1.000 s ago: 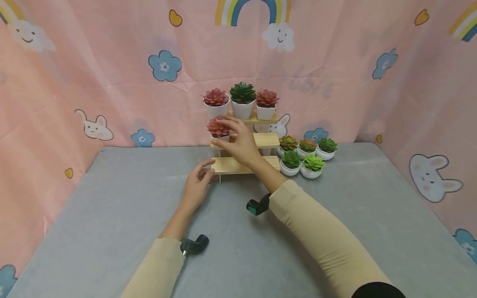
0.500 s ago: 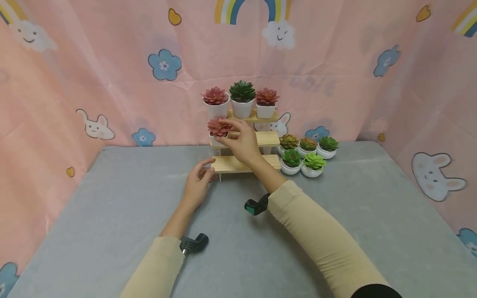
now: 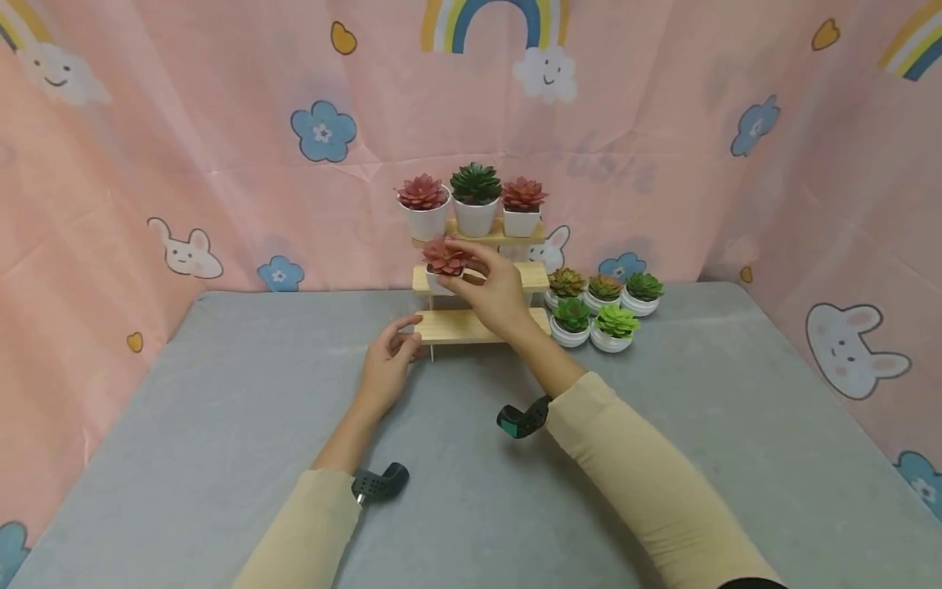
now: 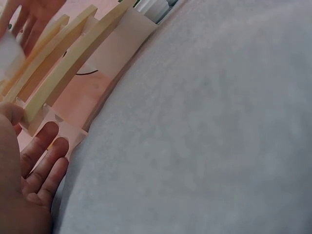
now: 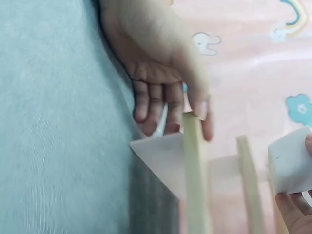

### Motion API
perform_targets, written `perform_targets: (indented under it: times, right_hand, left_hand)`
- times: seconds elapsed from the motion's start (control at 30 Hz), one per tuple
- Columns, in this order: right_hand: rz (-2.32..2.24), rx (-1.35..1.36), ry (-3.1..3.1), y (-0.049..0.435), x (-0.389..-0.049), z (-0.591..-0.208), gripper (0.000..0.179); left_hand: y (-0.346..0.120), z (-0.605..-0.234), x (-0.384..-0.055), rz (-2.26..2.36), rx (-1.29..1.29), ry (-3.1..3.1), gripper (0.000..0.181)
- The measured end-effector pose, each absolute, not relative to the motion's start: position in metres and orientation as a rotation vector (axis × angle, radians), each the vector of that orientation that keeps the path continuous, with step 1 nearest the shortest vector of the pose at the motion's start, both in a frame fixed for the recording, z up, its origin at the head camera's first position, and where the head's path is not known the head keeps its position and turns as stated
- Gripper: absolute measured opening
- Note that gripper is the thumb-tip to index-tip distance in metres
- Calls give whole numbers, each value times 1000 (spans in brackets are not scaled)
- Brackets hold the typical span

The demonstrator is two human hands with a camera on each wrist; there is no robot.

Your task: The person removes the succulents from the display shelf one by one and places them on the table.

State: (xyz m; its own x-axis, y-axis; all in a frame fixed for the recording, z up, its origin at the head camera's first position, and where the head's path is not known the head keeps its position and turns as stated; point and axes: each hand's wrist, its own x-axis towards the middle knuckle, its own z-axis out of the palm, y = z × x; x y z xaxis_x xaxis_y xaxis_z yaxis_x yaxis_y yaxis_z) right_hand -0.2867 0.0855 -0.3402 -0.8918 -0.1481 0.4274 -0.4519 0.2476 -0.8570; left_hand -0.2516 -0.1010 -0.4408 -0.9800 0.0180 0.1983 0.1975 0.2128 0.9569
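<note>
A three-step wooden plant stand (image 3: pixel 471 329) with white side panels stands at the back of the table. My left hand (image 3: pixel 384 370) pinches the left end of its lowest board between thumb and index finger; the other fingers (image 4: pixel 44 170) spread beside the side panel. In my right hand (image 3: pixel 500 298) is a red potted succulent (image 3: pixel 445 257), with fingers and thumb at its white pot (image 5: pixel 291 161). The pot overlaps the left part of the middle board (image 3: pixel 535 276) in the head view. In the right wrist view it appears tilted, beside the boards.
On the top board sit a red succulent (image 3: pixel 424 221), a dark green one (image 3: pixel 475 217) and another red one (image 3: pixel 522 221) in white pots. Several small succulents in round white pots (image 3: pixel 612 339) cluster at the stand's right. A pink patterned curtain (image 3: pixel 243 139) hangs behind the table.
My right hand has shifted slightly right and toward me, carrying the red succulent away from the middle board's left end. My left hand stays on the lowest board.
</note>
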Motion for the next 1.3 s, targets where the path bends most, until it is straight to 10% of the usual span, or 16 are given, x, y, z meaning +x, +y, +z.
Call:
perform_targets:
  times: [1.3]
  right_hand:
    - [1533, 189, -2069, 285, -213, -335, 52]
  left_hand:
    - [-102, -439, -250, -1820, -195, -2409, 35]
